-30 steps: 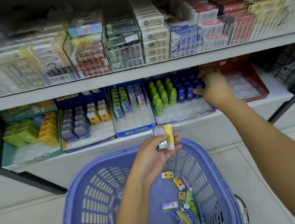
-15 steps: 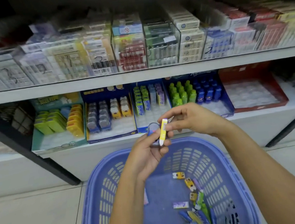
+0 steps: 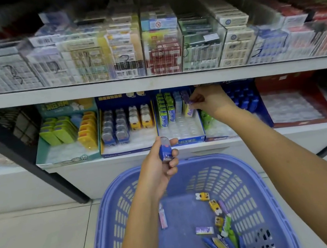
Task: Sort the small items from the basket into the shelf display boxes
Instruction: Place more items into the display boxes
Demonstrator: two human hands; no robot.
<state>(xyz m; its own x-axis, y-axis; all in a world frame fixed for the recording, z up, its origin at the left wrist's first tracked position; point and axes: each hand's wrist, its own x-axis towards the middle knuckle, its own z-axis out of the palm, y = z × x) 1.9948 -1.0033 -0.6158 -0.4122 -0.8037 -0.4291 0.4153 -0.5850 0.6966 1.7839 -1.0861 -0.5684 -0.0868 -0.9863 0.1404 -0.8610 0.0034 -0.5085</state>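
Observation:
A purple plastic basket (image 3: 253, 187) sits low in front of me with several small packets (image 3: 218, 238) loose in its bottom. My left hand (image 3: 159, 165) hovers over the basket's far rim and grips a small blue item with a clear cap (image 3: 164, 149). My right hand (image 3: 209, 100) reaches into the lower shelf and pinches a yellow and purple packet (image 3: 189, 108) at the right row of the blue display box (image 3: 182, 140), which holds green, blue and purple packets.
Left of that box stand a blue box (image 3: 128, 148) with grey and yellow items and a teal box (image 3: 66, 157) with green and yellow ones. A blue tray and a red tray (image 3: 301, 121) lie to the right. Stacked cartons behind clear dividers fill the upper shelf (image 3: 153, 82).
My right hand took the yellow packet from my left hand and carried it up into the blue display box. My left hand now holds only the blue item.

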